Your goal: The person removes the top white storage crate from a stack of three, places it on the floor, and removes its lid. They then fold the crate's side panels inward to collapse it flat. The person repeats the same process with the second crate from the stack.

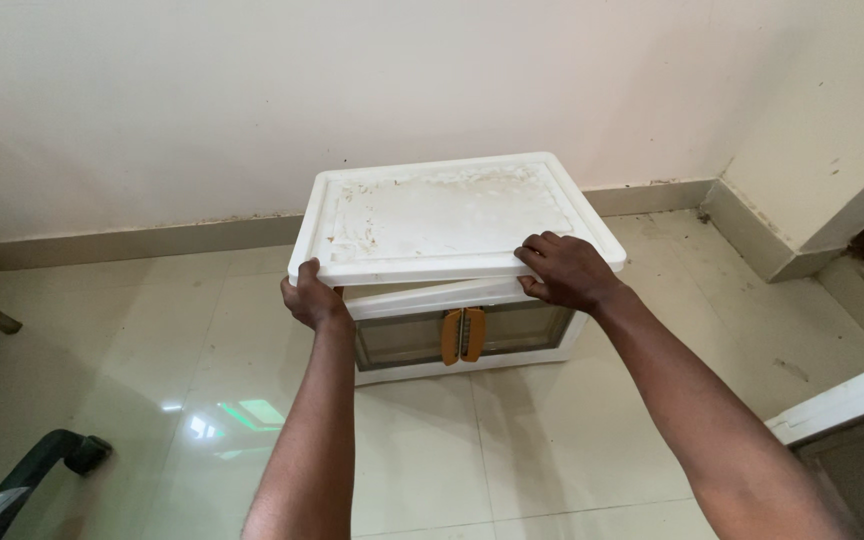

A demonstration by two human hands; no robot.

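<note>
Both hands [442, 285] closed on white lid [452, 215]

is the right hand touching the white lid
Touching. The head view shows the right hand with fingers curled over the front edge of the white lid.

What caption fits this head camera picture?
Both hands, left and right, hold a white lid over a storage box.
</note>
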